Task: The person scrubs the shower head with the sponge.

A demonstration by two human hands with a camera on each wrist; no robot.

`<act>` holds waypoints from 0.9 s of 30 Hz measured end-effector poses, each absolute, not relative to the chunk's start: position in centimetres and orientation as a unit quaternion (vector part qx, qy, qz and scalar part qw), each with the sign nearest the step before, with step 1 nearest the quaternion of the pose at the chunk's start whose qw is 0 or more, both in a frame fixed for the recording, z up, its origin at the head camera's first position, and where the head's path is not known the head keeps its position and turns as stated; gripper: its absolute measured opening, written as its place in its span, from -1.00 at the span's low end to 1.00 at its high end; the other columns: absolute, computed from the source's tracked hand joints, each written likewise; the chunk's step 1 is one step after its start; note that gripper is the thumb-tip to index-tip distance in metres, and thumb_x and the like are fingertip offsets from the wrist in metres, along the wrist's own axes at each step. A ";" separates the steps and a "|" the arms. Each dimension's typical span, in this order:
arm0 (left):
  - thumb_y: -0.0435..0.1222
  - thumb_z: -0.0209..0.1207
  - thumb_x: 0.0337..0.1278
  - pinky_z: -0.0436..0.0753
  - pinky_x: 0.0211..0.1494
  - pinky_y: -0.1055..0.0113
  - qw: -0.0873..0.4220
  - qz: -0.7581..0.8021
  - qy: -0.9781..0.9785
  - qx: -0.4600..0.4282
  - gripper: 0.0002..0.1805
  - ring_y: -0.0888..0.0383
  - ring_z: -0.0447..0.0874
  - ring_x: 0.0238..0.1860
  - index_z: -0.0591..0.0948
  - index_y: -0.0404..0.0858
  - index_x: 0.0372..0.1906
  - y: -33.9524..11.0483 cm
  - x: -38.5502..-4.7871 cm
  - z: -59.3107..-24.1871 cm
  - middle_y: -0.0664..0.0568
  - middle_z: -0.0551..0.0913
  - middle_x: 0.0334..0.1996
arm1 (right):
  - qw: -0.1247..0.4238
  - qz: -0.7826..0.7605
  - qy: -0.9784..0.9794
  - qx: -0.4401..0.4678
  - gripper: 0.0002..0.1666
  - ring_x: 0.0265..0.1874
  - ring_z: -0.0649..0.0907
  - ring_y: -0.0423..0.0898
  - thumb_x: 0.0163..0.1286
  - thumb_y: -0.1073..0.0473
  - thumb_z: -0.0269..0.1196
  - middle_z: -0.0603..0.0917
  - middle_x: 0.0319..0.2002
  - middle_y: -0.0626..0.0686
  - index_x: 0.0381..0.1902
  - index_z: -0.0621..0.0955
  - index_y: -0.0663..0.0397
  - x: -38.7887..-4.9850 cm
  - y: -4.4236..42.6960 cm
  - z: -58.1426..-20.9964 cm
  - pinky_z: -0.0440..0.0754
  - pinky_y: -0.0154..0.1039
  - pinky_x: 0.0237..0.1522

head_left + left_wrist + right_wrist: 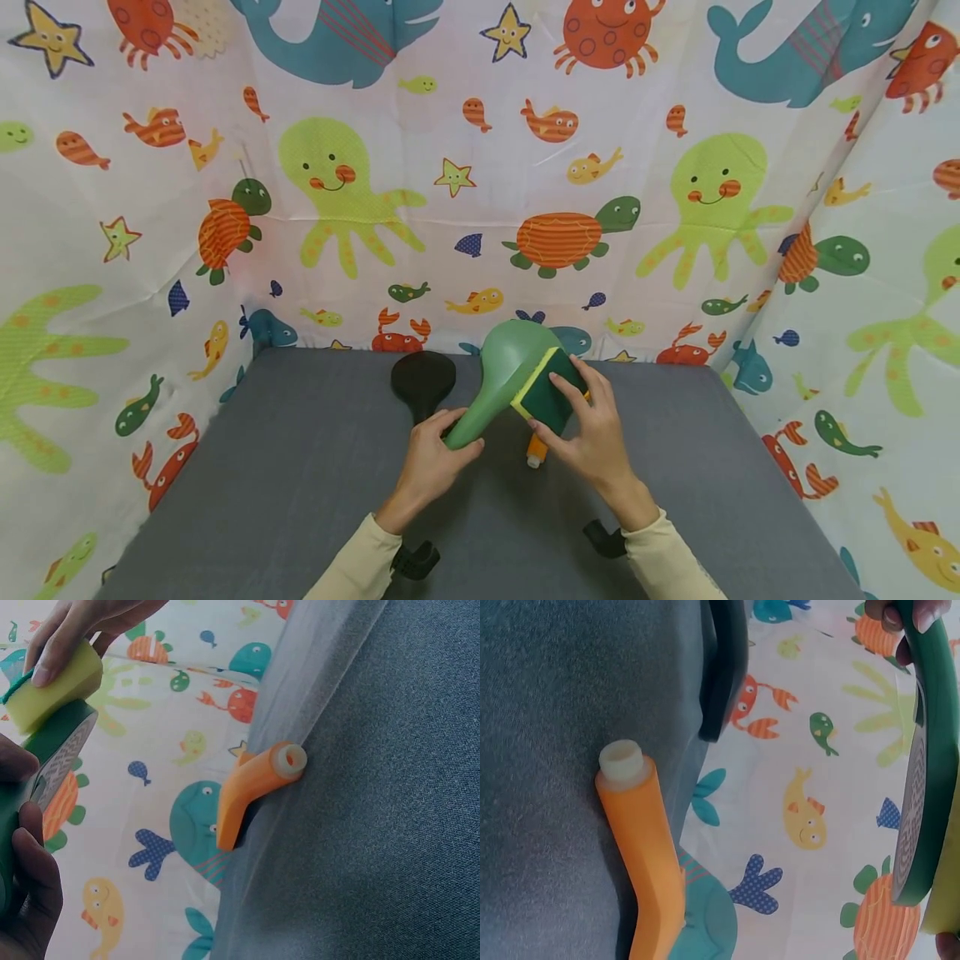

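My left hand (431, 467) grips the handle of a green shower head (513, 354), tilted above the table with its rounded back upward. In the right wrist view the patterned grey spray face (913, 817) of the shower head points down toward the table side. My right hand (600, 442) holds a sponge (553, 390), yellow with a dark green scouring side, by its edges. The sponge's yellow side (64, 686) lies against the back of the shower head. Part of the left hand is cut off in the left wrist view.
An orange shower head (255, 784) with a whitish connector end lies on the grey table (300, 500) beneath the sponge. Behind the left hand lies a black shower head (423, 379). Sea-animal curtains (450, 225) stand around the back and sides.
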State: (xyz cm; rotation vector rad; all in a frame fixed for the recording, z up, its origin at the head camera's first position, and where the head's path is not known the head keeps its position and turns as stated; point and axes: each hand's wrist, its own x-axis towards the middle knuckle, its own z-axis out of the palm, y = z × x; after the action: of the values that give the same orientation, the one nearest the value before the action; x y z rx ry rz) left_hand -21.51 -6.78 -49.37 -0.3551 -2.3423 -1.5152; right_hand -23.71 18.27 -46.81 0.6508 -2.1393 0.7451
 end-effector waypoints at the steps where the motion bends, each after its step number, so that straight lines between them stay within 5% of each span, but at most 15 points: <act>1: -0.25 0.45 -0.12 0.39 -0.40 0.38 0.164 -0.532 -0.822 -0.125 -0.58 0.20 0.39 -0.49 0.71 -0.12 -0.02 -6.8 -21.5 -49.4 0.14 0.58 -0.42 | 0.384 0.292 -0.838 0.255 -0.21 0.32 0.36 0.23 0.15 -0.31 0.35 0.37 0.39 0.25 0.24 0.56 -0.04 -23.7 18.2 -46.8 0.50 0.30 0.15; 7: -0.25 0.45 -0.10 0.41 -0.39 0.38 0.158 -0.539 -0.817 -0.127 -0.56 0.20 0.42 -0.48 0.70 -0.12 0.00 -6.9 -21.4 -49.2 0.12 0.62 -0.37 | 0.397 0.279 -0.834 0.264 -0.17 0.30 0.38 0.24 0.24 -0.48 0.15 0.37 0.39 0.25 0.25 0.56 -0.07 -23.3 17.9 -47.0 0.53 0.29 0.10; 16: -0.24 0.45 -0.09 0.43 -0.39 0.37 0.147 -0.549 -0.812 -0.131 -0.55 0.19 0.44 -0.47 0.70 -0.11 0.03 -7.2 -21.4 -49.2 0.12 0.63 -0.34 | 0.417 0.270 -0.818 0.290 -0.18 0.32 0.39 0.23 0.25 -0.48 0.14 0.38 0.39 0.23 0.24 0.57 -0.06 -23.1 18.1 -47.4 0.52 0.32 0.08; 23: -0.25 0.46 -0.09 0.45 -0.36 0.37 0.136 -0.568 -0.800 -0.140 -0.53 0.15 0.45 -0.45 0.69 -0.09 0.05 -7.8 -21.4 -49.2 0.10 0.64 -0.31 | 0.421 0.300 -0.810 0.277 -0.18 0.30 0.41 0.19 0.24 -0.45 0.19 0.40 0.37 0.26 0.24 0.58 -0.02 -23.4 19.0 -47.3 0.47 -0.06 0.26; 27: -0.23 0.47 -0.09 0.46 -0.36 0.37 0.131 -0.574 -0.795 -0.147 -0.50 0.12 0.46 -0.43 0.69 -0.10 0.07 -8.2 -21.4 -49.2 0.08 0.63 -0.33 | 0.415 0.310 -0.812 0.271 -0.17 0.30 0.42 0.18 0.24 -0.46 0.19 0.39 0.38 0.26 0.24 0.57 -0.02 -23.4 19.6 -47.1 0.59 0.15 0.10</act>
State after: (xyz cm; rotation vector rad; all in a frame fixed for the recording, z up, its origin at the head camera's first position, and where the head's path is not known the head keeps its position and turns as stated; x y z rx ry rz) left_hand -21.38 -8.20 -49.20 -0.4265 -2.3083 -1.6664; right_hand -23.45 19.59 -47.09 0.6800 -2.0389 0.7777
